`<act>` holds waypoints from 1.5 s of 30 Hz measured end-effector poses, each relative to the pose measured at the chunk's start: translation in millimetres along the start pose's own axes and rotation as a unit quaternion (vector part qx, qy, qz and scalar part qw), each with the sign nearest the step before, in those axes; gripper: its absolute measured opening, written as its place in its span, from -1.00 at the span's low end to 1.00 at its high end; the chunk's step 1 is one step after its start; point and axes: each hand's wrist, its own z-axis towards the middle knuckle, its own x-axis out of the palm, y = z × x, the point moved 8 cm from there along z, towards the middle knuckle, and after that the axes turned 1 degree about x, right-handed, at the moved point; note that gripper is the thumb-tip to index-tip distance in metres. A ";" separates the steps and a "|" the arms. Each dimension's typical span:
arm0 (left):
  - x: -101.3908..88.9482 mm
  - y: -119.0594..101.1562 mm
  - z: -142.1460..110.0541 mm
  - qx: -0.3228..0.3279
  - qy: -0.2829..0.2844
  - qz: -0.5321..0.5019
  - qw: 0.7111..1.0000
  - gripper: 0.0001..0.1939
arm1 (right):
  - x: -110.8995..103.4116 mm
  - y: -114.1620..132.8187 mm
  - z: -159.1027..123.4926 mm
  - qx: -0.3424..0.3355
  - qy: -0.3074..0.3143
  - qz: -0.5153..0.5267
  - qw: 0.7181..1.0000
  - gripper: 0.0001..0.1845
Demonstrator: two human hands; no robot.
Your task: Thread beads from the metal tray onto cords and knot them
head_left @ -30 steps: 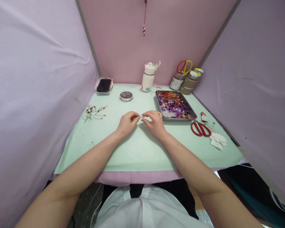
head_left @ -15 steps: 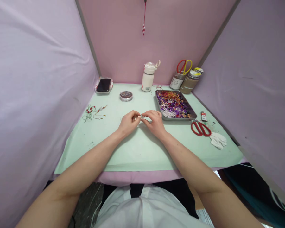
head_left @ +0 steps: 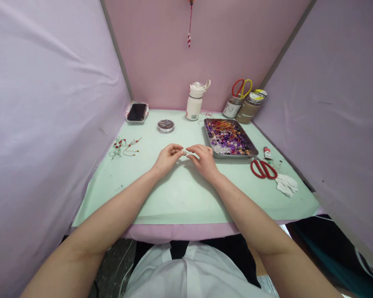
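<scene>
Over the middle of the table my left hand (head_left: 167, 160) pinches a small, pale, thread-like piece (head_left: 184, 153) between thumb and fingertips. Its kind is too small to make out. My right hand (head_left: 203, 161) faces it from the other side, thumb and forefinger curled close around the other end of the piece. Just beyond my right hand stands a metal tray (head_left: 236, 156), holding purple, clear and orange beads (head_left: 233, 142) and tangled orange and red cords (head_left: 225, 125).
Red-handled scissors (head_left: 263, 169), a small tube (head_left: 267, 153) and a white glove (head_left: 286, 185) lie at right. Beaded cords (head_left: 124, 147) and a phone (head_left: 137, 112) are at left. Behind stand a round case (head_left: 165, 126), a white bottle (head_left: 194, 103) and jars (head_left: 248, 111).
My fingertips have loosened and drawn slightly apart, so a short stretch of the pale piece shows between my hands. The whole view has shifted a little.
</scene>
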 end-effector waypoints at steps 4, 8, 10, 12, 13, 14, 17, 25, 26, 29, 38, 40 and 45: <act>0.6 -0.2 -1.0 -0.006 -0.001 0.002 1.000 -0.71 | -0.1 -0.1 -0.2 0.001 -0.003 -0.011 1.000 -0.87; 2.3 -1.8 -1.8 0.000 0.005 0.011 1.000 -0.75 | -1.1 -2.0 -0.8 0.013 -0.021 -0.017 1.000 -0.91; 1.5 -1.9 -1.9 -0.001 0.000 0.014 1.000 -0.76 | -3.2 -3.7 -1.2 0.020 -0.034 -0.017 0.999 -0.92; 0.2 -1.9 -1.8 -0.005 -0.008 0.017 1.000 -0.77 | -5.5 -4.9 -1.6 0.024 -0.042 -0.020 0.999 -0.92; -0.5 -2.1 -1.7 -0.006 -0.012 0.019 1.000 -0.78 | -6.8 -5.3 -1.7 0.026 -0.045 -0.021 0.998 -0.91; -1.1 -2.2 -1.4 -0.009 -0.015 0.020 1.000 -0.79 | -8.3 -5.6 -1.9 0.027 -0.049 -0.022 0.998 -0.91; -4.0 -2.3 0.2 -0.019 -0.022 0.015 0.999 -0.79 | -13.3 -7.3 -2.0 0.030 -0.062 -0.024 0.997 -0.89; -13.4 7.5 2.6 -0.103 0.041 -0.037 0.993 -0.74 | -36.8 -21.2 -1.2 0.072 -0.133 -0.034 0.988 -0.89; -12.5 10.2 1.6 -0.125 0.056 -0.060 0.989 -0.74 | -39.3 -22.6 -1.2 0.077 -0.140 -0.034 0.987 -0.89; -9.9 17.2 -1.8 -0.180 0.088 -0.119 0.972 -0.78 | -45.7 -25.3 -1.3 0.084 -0.160 -0.035 0.983 -0.89; -11.9 20.7 -1.0 -0.199 0.097 -0.133 0.966 -0.89 | -57.6 -33.5 -2.3 0.106 -0.195 -0.030 0.975 -0.90; -12.1 19.7 -0.7 -0.196 0.096 -0.126 0.968 -0.89 | -58.3 -35.2 -2.8 0.107 -0.201 -0.023 0.973 -0.91; -16.7 16.3 1.7 -0.171 0.092 -0.086 0.977 -0.83 | -58.5 -37.7 -3.3 0.117 -0.202 -0.022 0.972 -0.90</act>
